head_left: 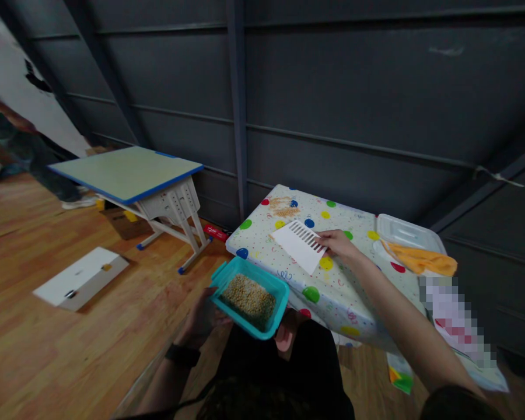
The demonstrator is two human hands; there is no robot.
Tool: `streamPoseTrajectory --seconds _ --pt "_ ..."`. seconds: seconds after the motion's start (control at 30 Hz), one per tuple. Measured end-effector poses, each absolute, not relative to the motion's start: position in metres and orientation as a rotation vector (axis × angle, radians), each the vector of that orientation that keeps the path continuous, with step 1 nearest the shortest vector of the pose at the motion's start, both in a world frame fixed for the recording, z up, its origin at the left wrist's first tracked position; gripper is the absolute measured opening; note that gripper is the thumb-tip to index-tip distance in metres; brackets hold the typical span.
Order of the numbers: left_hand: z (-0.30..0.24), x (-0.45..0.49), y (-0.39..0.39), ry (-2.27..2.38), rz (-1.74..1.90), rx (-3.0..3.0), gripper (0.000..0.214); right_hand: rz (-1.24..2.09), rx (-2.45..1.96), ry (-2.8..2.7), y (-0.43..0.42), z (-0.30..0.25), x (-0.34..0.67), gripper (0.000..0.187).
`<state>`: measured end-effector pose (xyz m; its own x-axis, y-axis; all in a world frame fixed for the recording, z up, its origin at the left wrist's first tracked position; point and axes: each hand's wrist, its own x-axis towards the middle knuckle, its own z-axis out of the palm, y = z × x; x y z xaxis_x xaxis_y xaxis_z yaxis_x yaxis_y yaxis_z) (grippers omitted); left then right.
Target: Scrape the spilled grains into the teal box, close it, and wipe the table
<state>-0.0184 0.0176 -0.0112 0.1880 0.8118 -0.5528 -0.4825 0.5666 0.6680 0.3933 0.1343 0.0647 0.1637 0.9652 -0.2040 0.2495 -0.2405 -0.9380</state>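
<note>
In the head view my left hand (203, 318) grips the left side of a teal plastic basin (281, 290), held tilted in front of the table's near edge. A layer of small yellowish beans or grains (248, 296) covers its bottom. My right hand (338, 242) reaches over the table, fingers closed on the right edge of a flat white sheet with a row of dark slots (298, 245). The sheet is low over the tablecloth; whether it touches cannot be made out. Beyond it, a patch of loose beans or grains (284, 207) lies near the table's far left corner.
The table has a dotted cloth (350, 312). On its right are a clear plastic container (411, 233) and an orange cloth (424, 258). A desk (131, 172) and a white box (81, 277) stand left. A dark wall (354, 87) rises behind; another person (30, 146) is far left.
</note>
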Motion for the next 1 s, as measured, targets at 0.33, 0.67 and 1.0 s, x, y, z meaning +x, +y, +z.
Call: streamPoseTrajectory --seconds 0.33,0.67,1.0 --pt "-0.009 -0.020 0.018 1.011 0.926 0.380 0.033 0.978 -1.675 -1.121 0.155 0.058 0.398 0.023" --pt "-0.014 -0.022 0.022 1.027 0.944 0.383 0.025 1.226 -1.568 -1.418 0.159 0.062 0.376 0.028" --pt "-0.011 -0.020 0.023 0.990 0.933 0.359 0.021 1.397 -1.453 -1.557 0.123 0.084 0.340 0.034"
